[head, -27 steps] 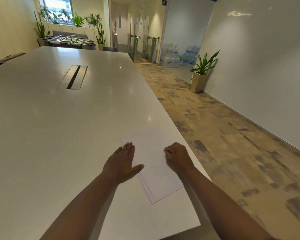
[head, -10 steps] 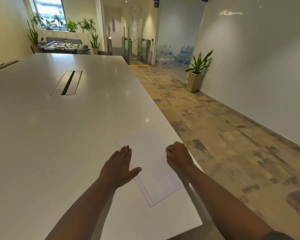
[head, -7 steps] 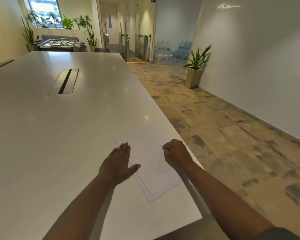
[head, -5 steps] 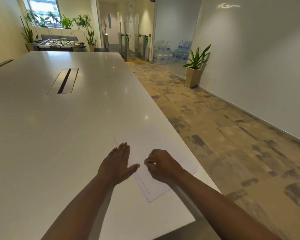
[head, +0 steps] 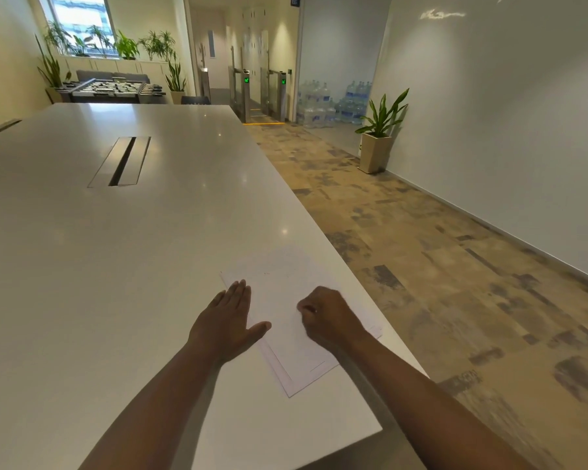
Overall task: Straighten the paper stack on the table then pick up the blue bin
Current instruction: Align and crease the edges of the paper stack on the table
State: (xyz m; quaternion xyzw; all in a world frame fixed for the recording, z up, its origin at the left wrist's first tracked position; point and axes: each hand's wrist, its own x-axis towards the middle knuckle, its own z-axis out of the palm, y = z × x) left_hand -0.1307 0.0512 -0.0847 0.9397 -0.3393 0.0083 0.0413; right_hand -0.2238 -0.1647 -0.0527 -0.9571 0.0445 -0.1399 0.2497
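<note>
A stack of white paper [head: 286, 334] lies near the right edge of the white table [head: 116, 266], its sheets slightly fanned at the near and right edges. My left hand [head: 228, 323] lies flat against the stack's left edge, fingers straight and the thumb on the paper. My right hand [head: 326, 317] rests on top of the stack with curled fingers, the thumb and fingertips pinched together on the top sheet. The blue bin is not in view.
The table's right edge and near corner [head: 381, 429] are close to the stack. A cable slot [head: 121, 161] is set into the table farther back. On the carpet to the right stand a potted plant [head: 377, 144] and water bottles [head: 333, 103].
My right hand moved from the stack's right edge onto the top of the paper, and sheets shifted to the right under it. My left hand stayed flat at the left edge.
</note>
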